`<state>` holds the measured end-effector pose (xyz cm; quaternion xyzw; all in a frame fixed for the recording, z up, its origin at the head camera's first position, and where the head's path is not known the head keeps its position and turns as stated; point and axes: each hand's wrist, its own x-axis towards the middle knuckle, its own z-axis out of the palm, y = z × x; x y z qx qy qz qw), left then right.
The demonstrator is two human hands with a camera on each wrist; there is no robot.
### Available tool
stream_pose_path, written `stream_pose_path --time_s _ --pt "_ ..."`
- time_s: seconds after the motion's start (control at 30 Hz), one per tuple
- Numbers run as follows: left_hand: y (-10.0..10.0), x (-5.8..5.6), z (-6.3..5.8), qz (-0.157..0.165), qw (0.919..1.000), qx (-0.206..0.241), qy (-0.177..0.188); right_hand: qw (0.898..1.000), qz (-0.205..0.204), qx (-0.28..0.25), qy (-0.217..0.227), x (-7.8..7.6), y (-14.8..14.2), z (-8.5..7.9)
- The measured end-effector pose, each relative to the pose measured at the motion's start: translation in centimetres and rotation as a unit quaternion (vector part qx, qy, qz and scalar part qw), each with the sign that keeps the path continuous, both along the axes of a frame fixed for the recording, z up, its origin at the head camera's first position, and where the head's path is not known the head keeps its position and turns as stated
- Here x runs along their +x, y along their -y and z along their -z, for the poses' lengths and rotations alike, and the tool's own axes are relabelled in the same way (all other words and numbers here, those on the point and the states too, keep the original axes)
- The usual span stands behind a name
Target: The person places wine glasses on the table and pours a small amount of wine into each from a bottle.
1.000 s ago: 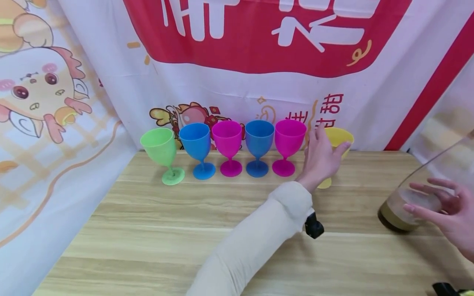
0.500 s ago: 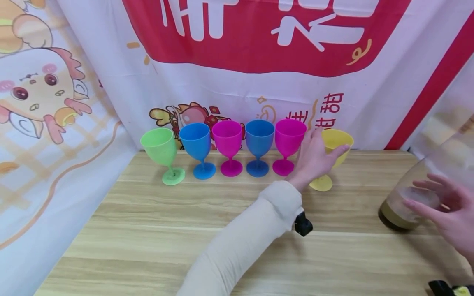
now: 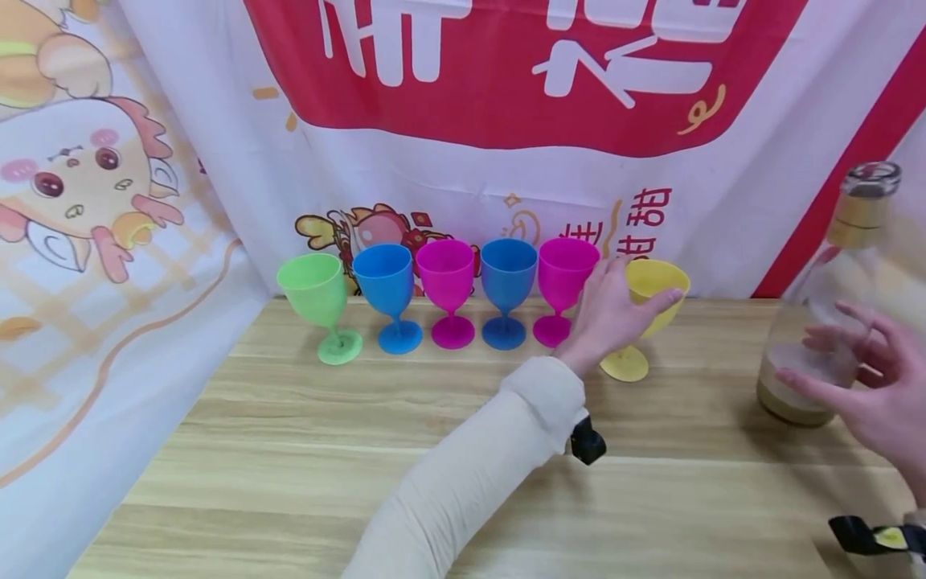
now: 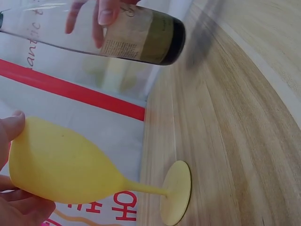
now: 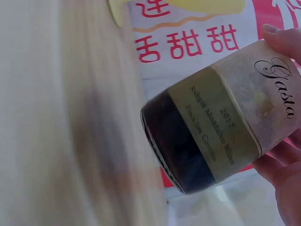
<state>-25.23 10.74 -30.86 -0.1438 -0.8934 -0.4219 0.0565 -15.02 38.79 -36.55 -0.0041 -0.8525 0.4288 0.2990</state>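
**A person's left hand (image 3: pixel 611 314) on a yellow goblet (image 4: pixel 70 162), the right hand (image 3: pixel 886 386) round a wine bottle (image 5: pixel 216 127)**

We look down at a wood-grain bench (image 3: pixel 289 482), taking the yellow goblet as our landmark. The left hand holds that goblet by its bowl, thumb at the rim; the goblet's foot appears to rest on the bench.

Well to the right of the goblet, the right hand grips the clear glass bottle, its label lettered "Gasta" and "2017". We see the bottle leaning, but cannot tell whether its base touches the bench.

In a row to the goblet's left, from nearest to farthest, we find a magenta goblet (image 3: pixel 567 273), a blue goblet (image 3: pixel 508 281), a second magenta goblet (image 3: pixel 447 281), a second blue goblet (image 3: pixel 387 285) and a light green goblet (image 3: pixel 316 293). Behind the yellow goblet hangs a white cloth (image 3: pixel 448 185) with a red panel (image 3: pixel 492 104) bearing large white characters.
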Motion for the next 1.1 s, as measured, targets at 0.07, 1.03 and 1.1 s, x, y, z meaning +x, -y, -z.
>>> stream_pose_path --time_s 0.07,1.03,1.1 --pt "-0.2 0.1 0.1 0.004 1.0 -0.002 -0.002 1.0 0.012 0.012 0.003 0.0 -0.1 -0.3" --pt "1.0 -0.4 0.6 0.041 0.9986 0.029 -0.018 0.992 0.056 0.113 0.001 -0.6 -1.7 -1.5" --pt "0.9 -0.5 0.7 0.048 0.998 0.036 -0.018 0.991 0.053 0.122 -0.009 -0.5 -1.9 -1.5"
